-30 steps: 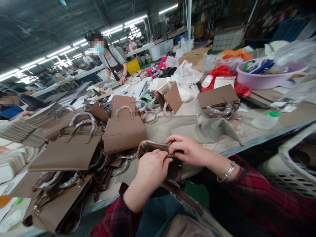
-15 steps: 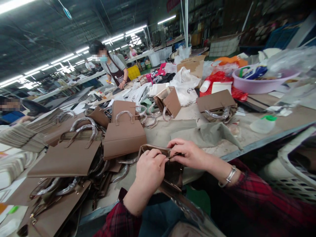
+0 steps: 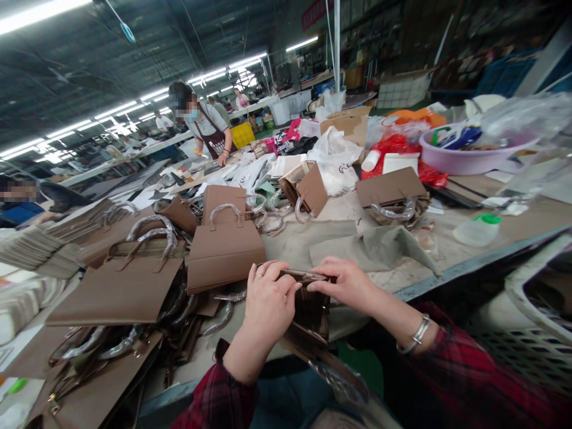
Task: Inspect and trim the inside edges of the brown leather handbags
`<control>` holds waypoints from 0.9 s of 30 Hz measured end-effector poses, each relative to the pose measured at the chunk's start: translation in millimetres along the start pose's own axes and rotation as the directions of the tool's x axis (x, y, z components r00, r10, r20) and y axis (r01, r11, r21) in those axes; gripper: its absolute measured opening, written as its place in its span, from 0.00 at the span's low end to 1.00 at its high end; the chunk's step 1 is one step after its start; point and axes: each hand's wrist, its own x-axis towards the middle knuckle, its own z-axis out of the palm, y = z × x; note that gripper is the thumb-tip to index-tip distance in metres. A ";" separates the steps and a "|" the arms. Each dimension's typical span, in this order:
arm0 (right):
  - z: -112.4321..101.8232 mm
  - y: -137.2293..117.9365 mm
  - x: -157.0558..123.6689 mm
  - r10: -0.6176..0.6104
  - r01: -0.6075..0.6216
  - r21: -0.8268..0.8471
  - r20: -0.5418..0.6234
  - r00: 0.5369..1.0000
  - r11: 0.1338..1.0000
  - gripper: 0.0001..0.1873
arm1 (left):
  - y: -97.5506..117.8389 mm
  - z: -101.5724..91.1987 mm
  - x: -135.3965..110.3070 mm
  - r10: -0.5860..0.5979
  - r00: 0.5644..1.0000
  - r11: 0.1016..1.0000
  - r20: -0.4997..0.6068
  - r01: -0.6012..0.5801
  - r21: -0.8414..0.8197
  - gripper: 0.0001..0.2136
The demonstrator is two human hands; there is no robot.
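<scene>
- L hand [image 3: 270, 298]: gripping, thumb + fingertips pinched on rim of open brown bag [image 3: 315, 316].
- R hand [image 3: 344, 280]: gripping too, thumb under, fingers over, same rim at its R end.
- Open brown bag (qty 1): betw. & just below both hands, by near edge of counter [image 3: 348, 208]. Rim's long axis runs side to side, approx. L hand to R hand; neither nearer, both touching.
- Film-wrapped handle [image 3: 344, 381]: below hands, twd wearer; 1 visible.
- Fwd-left of L hand: 2 brown bags [image 3: 226, 253], 1 behind other.
- Fwd of hands: 1 small bag [image 3: 313, 190], tilted.
- Fwd-right of R hand: 1 flap bag [image 3: 391, 193].
- Just beyond R hand: grey cloth [image 3: 379, 250], no. of pcs unclear.
- Well R of R hand: 1 green-capped bottle [image 3: 478, 230]; 1 purple basin [image 3: 478, 158] farther off.
- L of L hand: bag pile [image 3: 118, 289], 1 large on top; rest overlap, can't count.
</scene>
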 end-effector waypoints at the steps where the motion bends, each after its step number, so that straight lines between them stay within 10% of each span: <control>1: -0.6 0.0 -0.3 -0.005 0.005 0.010 0.013 1.000 1.000 0.10 | 0.0 -0.6 1.0 -0.007 1.000 1.000 -0.001 0.007 -0.001 0.08; 27: 6.4 -13.4 1.4 -0.173 0.176 -0.314 0.038 0.984 0.933 0.14 | 1.8 2.2 5.6 -0.076 0.997 0.997 -0.014 0.076 -0.006 0.09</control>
